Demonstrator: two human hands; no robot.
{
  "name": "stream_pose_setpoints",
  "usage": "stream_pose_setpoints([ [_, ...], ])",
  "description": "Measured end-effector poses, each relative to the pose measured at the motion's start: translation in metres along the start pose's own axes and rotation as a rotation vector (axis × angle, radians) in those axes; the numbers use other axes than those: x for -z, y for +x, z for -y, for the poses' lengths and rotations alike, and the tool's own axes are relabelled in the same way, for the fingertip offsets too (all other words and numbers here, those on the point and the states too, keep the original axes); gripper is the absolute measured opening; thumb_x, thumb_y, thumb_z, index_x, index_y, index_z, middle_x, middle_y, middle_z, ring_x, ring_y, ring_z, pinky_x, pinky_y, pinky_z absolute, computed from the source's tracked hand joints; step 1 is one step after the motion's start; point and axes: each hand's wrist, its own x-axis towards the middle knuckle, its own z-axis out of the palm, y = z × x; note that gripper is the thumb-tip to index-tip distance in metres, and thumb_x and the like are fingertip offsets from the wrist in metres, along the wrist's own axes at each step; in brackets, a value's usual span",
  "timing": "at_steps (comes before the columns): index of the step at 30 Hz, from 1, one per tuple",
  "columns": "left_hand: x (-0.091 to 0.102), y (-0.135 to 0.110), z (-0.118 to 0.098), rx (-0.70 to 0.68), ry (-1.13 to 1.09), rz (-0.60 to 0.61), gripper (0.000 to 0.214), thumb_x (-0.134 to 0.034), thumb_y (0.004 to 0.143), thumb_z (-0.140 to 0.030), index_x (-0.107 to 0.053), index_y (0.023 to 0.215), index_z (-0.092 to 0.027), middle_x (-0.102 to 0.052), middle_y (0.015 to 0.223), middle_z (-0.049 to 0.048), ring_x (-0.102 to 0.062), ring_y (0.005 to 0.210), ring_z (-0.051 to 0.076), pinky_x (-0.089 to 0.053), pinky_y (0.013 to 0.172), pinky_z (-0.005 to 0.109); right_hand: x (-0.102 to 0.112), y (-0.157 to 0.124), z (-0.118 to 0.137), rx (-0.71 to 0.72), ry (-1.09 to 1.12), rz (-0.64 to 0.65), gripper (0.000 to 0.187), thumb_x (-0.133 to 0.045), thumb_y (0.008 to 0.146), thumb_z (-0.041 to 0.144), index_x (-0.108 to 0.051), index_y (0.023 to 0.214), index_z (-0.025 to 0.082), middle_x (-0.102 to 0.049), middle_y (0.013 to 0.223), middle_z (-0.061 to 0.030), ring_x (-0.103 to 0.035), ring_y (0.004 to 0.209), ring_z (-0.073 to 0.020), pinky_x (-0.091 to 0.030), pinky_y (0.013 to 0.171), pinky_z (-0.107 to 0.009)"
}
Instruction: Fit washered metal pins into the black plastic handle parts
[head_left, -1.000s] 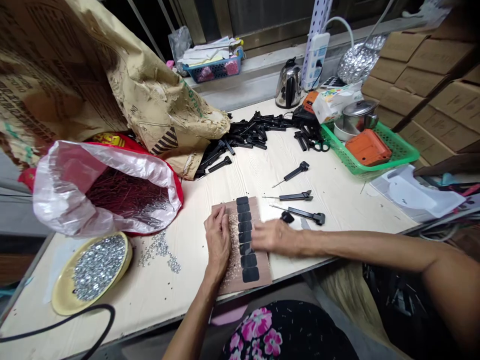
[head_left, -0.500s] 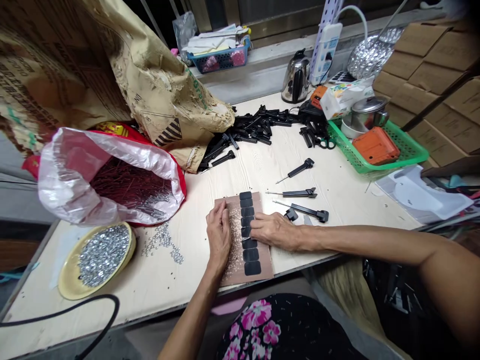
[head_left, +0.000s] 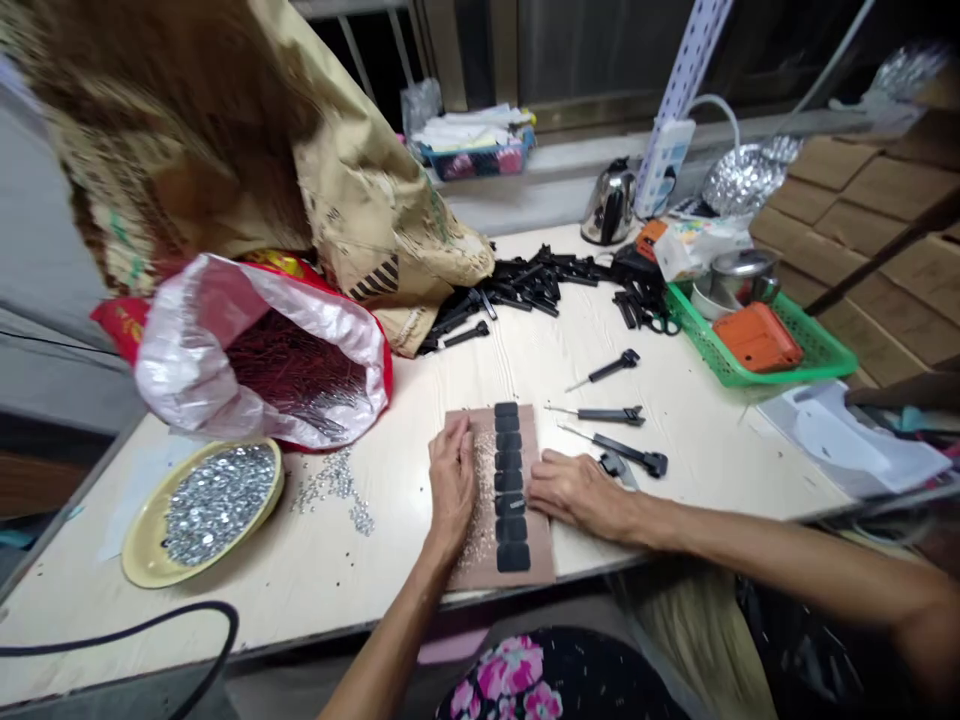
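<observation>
A brown board (head_left: 540, 560) lies near the table's front edge, with a column of black rounded pieces (head_left: 513, 556) down its middle and tiny pale grains (head_left: 480, 530) scattered to their left. My left hand (head_left: 452, 485) rests along the board's left edge, fingers lying forward and holding nothing visible. At the right edge, my right hand (head_left: 574, 492) has its fingers curled together; whatever they may hold is hidden. A small silvery bit (head_left: 517, 504) sits on one black piece. Beyond my right hand lie black-handled tools with thin metal shafts (head_left: 611, 414).
Left are a yellow bowl of small metal pieces (head_left: 217, 505), loose pieces (head_left: 334, 480) and a white-lined bag of dark red rods (head_left: 292, 365). Black parts (head_left: 532, 285) are heaped behind. A green basket (head_left: 821, 362) and cardboard boxes (head_left: 877, 260) stand right.
The view has shifted, so the scene sits lower and further right. My right hand has drawn back from the black pieces to the board's right edge. My left hand stays put.
</observation>
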Motion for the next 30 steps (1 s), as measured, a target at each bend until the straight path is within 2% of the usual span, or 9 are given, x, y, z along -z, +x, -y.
stream_pose_setpoints([
  [5,0.001,0.0,0.005,0.035,-0.06,-0.02,0.037,-0.041,0.092,-0.032,-0.06,0.119,-0.017,-0.06,0.118,0.0117,-0.052,0.113,0.022,-0.04,0.101,0.045,0.009,-0.013,-0.03,-0.2,-0.091,-0.043,0.019,-0.045,0.093,0.025,-0.063,0.087,0.023,-0.06,0.084,-0.0025,-0.053,0.08,-0.0167,-0.039,0.062,-0.026],
  [9,0.007,-0.002,0.001,0.044,-0.067,-0.004,0.037,-0.04,0.093,-0.031,-0.058,0.122,-0.017,-0.059,0.12,0.012,-0.051,0.115,0.022,-0.041,0.101,0.044,0.025,-0.018,-0.048,-0.327,-0.379,-0.119,0.015,-0.049,0.088,0.019,-0.064,0.089,0.02,-0.059,0.085,-0.006,-0.052,0.081,-0.0216,-0.04,0.064,-0.032],
  [11,0.016,-0.009,-0.003,0.029,-0.032,-0.001,0.037,-0.042,0.092,-0.03,-0.057,0.123,-0.016,-0.058,0.12,0.0125,-0.051,0.115,0.023,-0.04,0.101,0.045,0.028,-0.02,-0.038,-0.302,-0.402,-0.15,0.016,-0.05,0.089,0.02,-0.064,0.095,0.02,-0.06,0.09,-0.0073,-0.052,0.085,-0.0226,-0.042,0.07,-0.036],
  [14,0.035,-0.028,-0.008,-0.072,0.032,-0.004,0.037,-0.045,0.092,-0.027,-0.053,0.127,-0.02,-0.057,0.121,0.0101,-0.05,0.115,0.022,-0.043,0.098,0.044,0.02,-0.019,-0.015,-0.125,-0.272,-0.147,0.023,-0.045,0.092,0.021,-0.064,0.105,0.023,-0.06,0.1,-0.0077,-0.051,0.094,-0.0218,-0.043,0.079,-0.038],
  [16,0.046,-0.047,-0.01,-0.25,0.061,-0.002,0.035,-0.048,0.09,-0.02,-0.055,0.124,-0.022,-0.06,0.115,0.008,-0.053,0.111,0.021,-0.047,0.094,0.043,0.007,-0.019,0.0,0.001,-0.214,-0.139,0.026,-0.045,0.093,0.021,-0.062,0.111,0.028,-0.059,0.109,-0.0068,-0.048,0.107,-0.0235,-0.041,0.087,-0.042],
  [18,0.054,-0.07,-0.01,-0.457,0.057,0.075,0.038,-0.052,0.087,-0.013,-0.054,0.124,-0.021,-0.064,0.11,0.0071,-0.054,0.108,0.021,-0.05,0.092,0.041,-0.007,-0.019,0.01,0.067,-0.165,-0.136,0.03,-0.048,0.092,0.025,-0.057,0.119,0.031,-0.055,0.121,-0.0062,-0.041,0.121,-0.0258,-0.037,0.095,-0.047],
  [21,0.055,-0.096,-0.008,-0.623,0.106,0.241,0.041,-0.056,0.084,-0.012,-0.053,0.124,-0.014,-0.064,0.115,0.0107,-0.052,0.114,0.024,-0.049,0.094,0.043,-0.02,-0.014,0.016,-0.023,-0.097,-0.168,0.052,-0.053,0.088,0.04,-0.04,0.136,0.026,-0.039,0.139,-0.0108,-0.027,0.133,-0.029,-0.029,0.104,-0.054],
  [24,0.047,-0.104,-0.004,-0.655,0.206,0.274,0.039,-0.057,0.084,-0.017,-0.054,0.122,-0.008,-0.061,0.121,0.0145,-0.048,0.121,0.028,-0.047,0.097,0.046,-0.026,-0.001,0.018,-0.158,-0.06,-0.176,0.073,-0.053,0.084,0.053,-0.026,0.143,0.021,-0.027,0.146,-0.0145,-0.018,0.138,-0.0311,-0.02,0.108,-0.06],
  [30,0.039,-0.095,-0.004,-0.641,0.34,0.309,0.042,-0.054,0.087,-0.03,-0.052,0.125,-0.013,-0.062,0.122,0.0117,-0.054,0.113,0.028,-0.045,0.097,0.051,-0.016,0.02,0.021,-0.261,-0.05,-0.246,0.064,-0.041,0.091,0.049,-0.019,0.145,0.023,-0.019,0.15,-0.0103,-0.006,0.141,-0.0275,-0.013,0.111,-0.058],
])
